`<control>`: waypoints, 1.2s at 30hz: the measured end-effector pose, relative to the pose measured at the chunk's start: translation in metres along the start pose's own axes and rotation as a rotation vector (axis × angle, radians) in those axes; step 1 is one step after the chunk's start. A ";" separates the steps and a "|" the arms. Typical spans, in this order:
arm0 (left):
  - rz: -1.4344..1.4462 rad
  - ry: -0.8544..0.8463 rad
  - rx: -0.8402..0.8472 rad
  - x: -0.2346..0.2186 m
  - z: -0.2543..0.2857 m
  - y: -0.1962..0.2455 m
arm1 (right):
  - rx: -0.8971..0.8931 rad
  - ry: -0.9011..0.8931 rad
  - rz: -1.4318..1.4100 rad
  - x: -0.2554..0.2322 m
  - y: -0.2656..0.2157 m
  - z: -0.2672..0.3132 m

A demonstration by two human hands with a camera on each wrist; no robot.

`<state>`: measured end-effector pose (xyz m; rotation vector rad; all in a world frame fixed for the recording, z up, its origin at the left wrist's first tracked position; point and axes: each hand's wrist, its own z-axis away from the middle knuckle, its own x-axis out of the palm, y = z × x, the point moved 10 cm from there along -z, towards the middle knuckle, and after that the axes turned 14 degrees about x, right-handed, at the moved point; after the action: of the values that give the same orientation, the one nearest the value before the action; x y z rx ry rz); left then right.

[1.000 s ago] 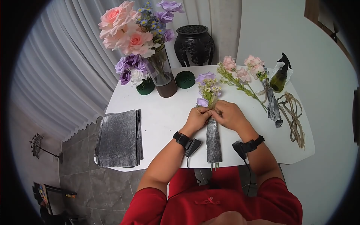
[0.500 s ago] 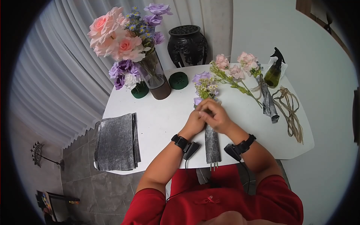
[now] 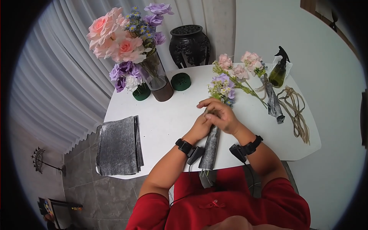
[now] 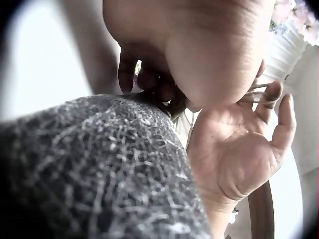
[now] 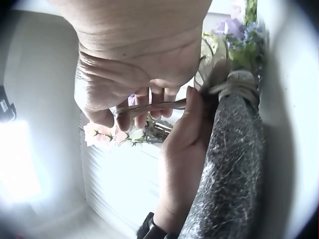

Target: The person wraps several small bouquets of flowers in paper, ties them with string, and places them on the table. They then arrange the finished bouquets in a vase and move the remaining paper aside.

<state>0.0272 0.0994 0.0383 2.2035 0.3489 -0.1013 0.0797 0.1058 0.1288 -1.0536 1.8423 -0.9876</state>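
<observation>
Legible text: none. No readable label, brand, number or sign in any of the three views.

White pleated curtains (image 3: pixel 50 88) hang at the left, down to a floor of grey rectangular tiles (image 3: pixel 92 195) — and a black carved round stand (image 3: pixel 190 46) stands behind the white curved-edge table (image 3: pixel 161 153), near a plain pale wall (image 3: pixel 268 27).
</observation>
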 end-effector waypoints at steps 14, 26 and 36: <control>0.288 0.407 -0.354 -0.036 0.013 -0.023 | 0.224 0.276 0.444 -0.033 0.038 -0.003; 0.364 0.363 -0.392 -0.046 0.013 -0.027 | 0.295 0.364 0.426 -0.052 0.054 0.000; 0.348 0.247 -0.335 -0.045 0.005 -0.004 | 0.672 -0.210 -0.205 -0.016 0.080 0.013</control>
<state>-0.0172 0.0881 0.0406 1.9119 0.1017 0.3953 0.0729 0.1458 0.0571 -0.8845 1.1130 -1.4223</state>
